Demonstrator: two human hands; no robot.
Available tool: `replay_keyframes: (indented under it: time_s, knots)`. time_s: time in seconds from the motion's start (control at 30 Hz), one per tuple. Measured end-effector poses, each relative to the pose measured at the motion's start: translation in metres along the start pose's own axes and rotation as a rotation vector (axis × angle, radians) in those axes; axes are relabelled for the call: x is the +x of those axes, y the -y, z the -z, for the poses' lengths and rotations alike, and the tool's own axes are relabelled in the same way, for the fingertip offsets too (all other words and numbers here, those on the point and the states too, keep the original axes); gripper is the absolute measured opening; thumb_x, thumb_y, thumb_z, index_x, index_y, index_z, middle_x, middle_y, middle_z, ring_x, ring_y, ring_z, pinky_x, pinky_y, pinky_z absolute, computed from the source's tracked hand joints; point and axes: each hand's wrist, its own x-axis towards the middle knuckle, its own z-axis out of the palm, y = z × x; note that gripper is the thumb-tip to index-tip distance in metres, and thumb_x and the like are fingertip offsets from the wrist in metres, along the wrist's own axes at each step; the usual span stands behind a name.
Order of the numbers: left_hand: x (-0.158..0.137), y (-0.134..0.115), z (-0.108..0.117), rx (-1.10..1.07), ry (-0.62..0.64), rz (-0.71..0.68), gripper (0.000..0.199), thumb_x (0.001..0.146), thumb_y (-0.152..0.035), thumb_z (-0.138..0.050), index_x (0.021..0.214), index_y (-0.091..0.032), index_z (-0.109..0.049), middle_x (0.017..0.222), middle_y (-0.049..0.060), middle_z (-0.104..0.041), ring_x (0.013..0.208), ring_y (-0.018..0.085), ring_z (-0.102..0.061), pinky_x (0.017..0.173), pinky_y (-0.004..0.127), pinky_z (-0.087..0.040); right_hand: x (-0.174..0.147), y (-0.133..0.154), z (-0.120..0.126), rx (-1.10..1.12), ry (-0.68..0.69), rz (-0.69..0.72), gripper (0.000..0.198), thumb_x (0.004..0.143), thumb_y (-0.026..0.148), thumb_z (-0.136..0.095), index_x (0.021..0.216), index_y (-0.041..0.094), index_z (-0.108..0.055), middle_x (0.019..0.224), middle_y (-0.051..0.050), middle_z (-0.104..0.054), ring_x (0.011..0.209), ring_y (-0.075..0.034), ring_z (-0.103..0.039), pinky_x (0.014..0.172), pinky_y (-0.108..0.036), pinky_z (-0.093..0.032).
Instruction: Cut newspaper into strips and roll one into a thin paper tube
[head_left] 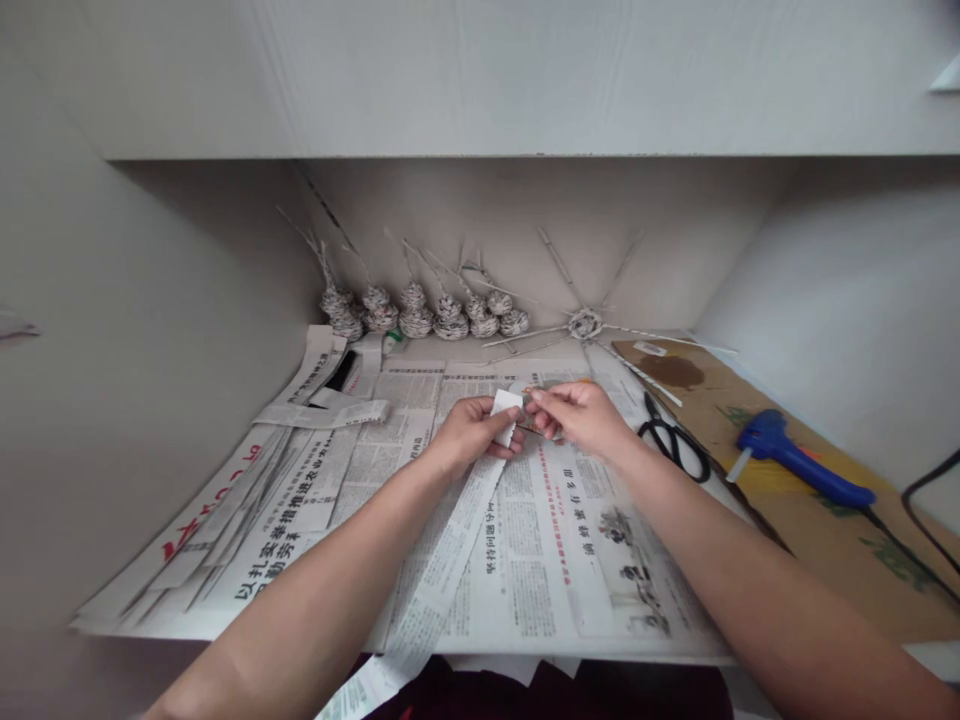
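Note:
Over the middle of the newspaper-covered table, my left hand [484, 428] pinches the upper end of a long newspaper strip [459, 560] between thumb and fingers. The strip trails down toward me over the table's front edge. Just to the right, my right hand [574, 412] is closed in a pinch, its fingertips close to the strip's end. A thin dark line, like a slim stick, shows between the two hands. What the right fingers hold is too small to make out.
Several woven paper gourds [416, 312] and a star-shaped paper weave [585, 323] stand at the back. Newspaper strips [322, 412] lie left. Black scissors [673, 445] and a blue glue gun [802, 460] on cardboard [787, 590] are right. A shelf panel [480, 80] overhangs the table.

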Motion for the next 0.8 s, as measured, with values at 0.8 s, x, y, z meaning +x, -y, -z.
replay_keyframes:
  time_s: [0.8]
  knots:
    - [-0.0020, 0.0017, -0.0015, 0.047, 0.042, -0.017, 0.044, 0.073, -0.051, -0.077, 0.090, -0.011, -0.069, 0.074, 0.007, -0.070, 0.062, 0.014, -0.067, 0.056, 0.024, -0.056, -0.0021, -0.0033, -0.0055, 0.019, 0.127, 0.054, 0.040, 0.069, 0.054, -0.075, 0.082, 0.016, -0.076, 0.056, 0.003, -0.055, 0.045, -0.006, -0.039, 0.041, -0.021, -0.026]
